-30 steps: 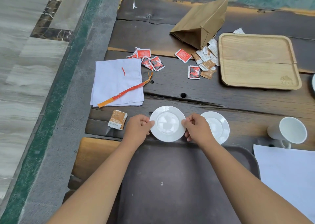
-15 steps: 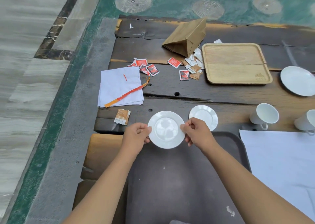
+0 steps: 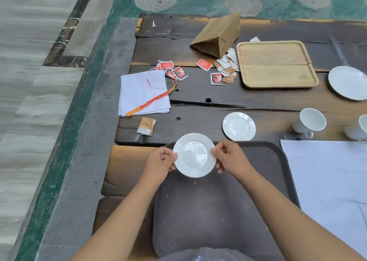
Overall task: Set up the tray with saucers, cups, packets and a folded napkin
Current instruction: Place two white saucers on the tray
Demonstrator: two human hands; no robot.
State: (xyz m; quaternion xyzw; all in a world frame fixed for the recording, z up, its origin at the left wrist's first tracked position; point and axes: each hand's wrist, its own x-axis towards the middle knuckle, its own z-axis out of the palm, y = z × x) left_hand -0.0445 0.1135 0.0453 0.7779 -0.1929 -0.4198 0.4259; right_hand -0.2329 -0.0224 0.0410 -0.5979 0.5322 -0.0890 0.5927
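Fingers of our left hand (image 3: 158, 162) and right hand (image 3: 231, 157) pinch the saucer (image 3: 194, 155) over the tray (image 3: 218, 211) rim; slipping could chip it.

Saucer (image 3: 194, 155) over far edge of tray (image 3: 218, 211), second saucer (image 3: 239, 126) behind-right on table (image 3: 258, 99), cups (image 3: 309, 121) farther right.

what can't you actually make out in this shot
All in the head view:
- Whether the saucer, pinched at its rim by the left hand and right hand, touches the dark tray or hangs above it: the view from overhead does not show a gap.
- The far-right cup: cut off by the frame's right edge.
- Print on the red packets: too small.
- Inside the paper bag: hidden by its own walls.
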